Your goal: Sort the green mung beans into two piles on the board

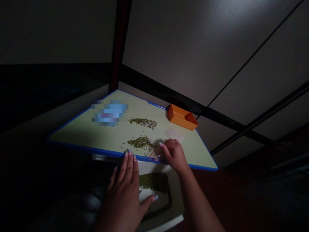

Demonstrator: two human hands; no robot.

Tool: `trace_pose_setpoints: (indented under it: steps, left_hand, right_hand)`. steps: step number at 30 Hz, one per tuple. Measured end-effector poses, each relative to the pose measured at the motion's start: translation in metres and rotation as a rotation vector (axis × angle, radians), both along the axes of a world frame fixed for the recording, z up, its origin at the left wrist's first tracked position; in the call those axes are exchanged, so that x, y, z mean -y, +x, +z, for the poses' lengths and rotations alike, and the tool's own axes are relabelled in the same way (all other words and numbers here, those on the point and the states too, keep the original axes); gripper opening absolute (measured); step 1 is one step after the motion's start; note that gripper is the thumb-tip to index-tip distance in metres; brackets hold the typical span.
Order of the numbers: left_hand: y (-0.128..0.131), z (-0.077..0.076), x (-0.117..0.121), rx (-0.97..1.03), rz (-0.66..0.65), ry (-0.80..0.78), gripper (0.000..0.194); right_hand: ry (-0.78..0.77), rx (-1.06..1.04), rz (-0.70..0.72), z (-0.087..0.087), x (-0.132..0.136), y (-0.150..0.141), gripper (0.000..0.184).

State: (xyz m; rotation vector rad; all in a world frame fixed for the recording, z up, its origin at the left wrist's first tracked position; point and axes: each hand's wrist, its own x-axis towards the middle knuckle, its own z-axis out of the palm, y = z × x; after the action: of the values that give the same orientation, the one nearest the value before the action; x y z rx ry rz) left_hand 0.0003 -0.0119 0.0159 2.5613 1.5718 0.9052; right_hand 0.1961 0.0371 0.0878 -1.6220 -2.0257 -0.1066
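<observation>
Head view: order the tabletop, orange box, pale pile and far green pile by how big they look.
1. Tabletop, by far
2. Orange box
3. Pale pile and far green pile: too alike to rank; the green one looks longer but narrower.

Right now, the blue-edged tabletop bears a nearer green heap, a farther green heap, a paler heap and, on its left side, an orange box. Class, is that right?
Not quite: the head view shows the orange box on the right side of the blue-edged tabletop. The nearer green heap, farther green heap and paler heap are as stated.
</observation>
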Motion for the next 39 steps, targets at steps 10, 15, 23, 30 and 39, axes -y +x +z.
trace_pose_setpoints:
  steps: [10, 15, 23, 30, 39]
  left_hand:
    - [0.000, -0.002, 0.000, -0.017, -0.001, 0.046, 0.105]
    - [0.000, 0.000, 0.000, -0.037, 0.011, 0.006, 0.103]
    - [0.001, 0.000, -0.001, -0.023, 0.013, -0.054, 0.100]
    - [0.002, 0.002, -0.002, 0.002, 0.006, -0.116, 0.099]
    - [0.001, -0.002, -0.005, 0.043, -0.023, -0.190, 0.099]
  right_hand:
    - [0.033, 0.020, -0.281, -0.003, -0.005, 0.008, 0.046]
    - [0.024, 0.000, -0.265, -0.003, -0.003, 0.000, 0.047]
    - [0.030, 0.035, -0.364, -0.007, -0.006, 0.002, 0.047]
    - [0.046, 0.038, -0.388, -0.009, -0.008, 0.000, 0.047]
    - [0.056, -0.030, -0.402, -0.011, -0.010, 0.000, 0.047]
